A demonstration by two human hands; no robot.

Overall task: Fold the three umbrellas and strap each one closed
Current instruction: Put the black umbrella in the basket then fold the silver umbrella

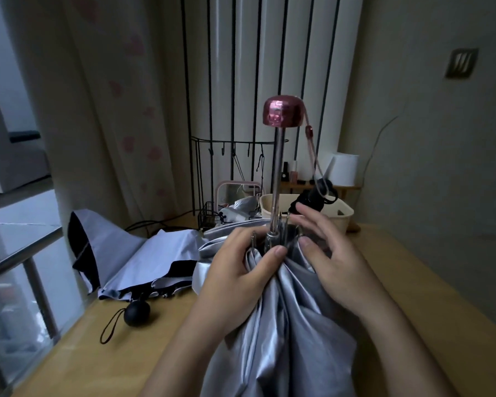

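A silver umbrella [284, 333] stands upright in front of me, its metal shaft rising to a pink handle [283, 110] with a pink wrist cord. My left hand [238, 270] grips the gathered silver cloth just below the rib ends. My right hand [327, 247] rests on the cloth's right side with fingers spread. A second umbrella [132, 259], pale with black lining, lies unfolded on the table to the left; its round black handle [136, 313] and loop lie in front. A black folded umbrella [312, 200] sits in the beige basket [344, 213].
The wooden table [413, 296] runs along a window with a metal rail [20, 253] at left. At the back stand a black wire rack [209, 156], a pink mirror [235, 190], small bottles and a white roll [344, 169].
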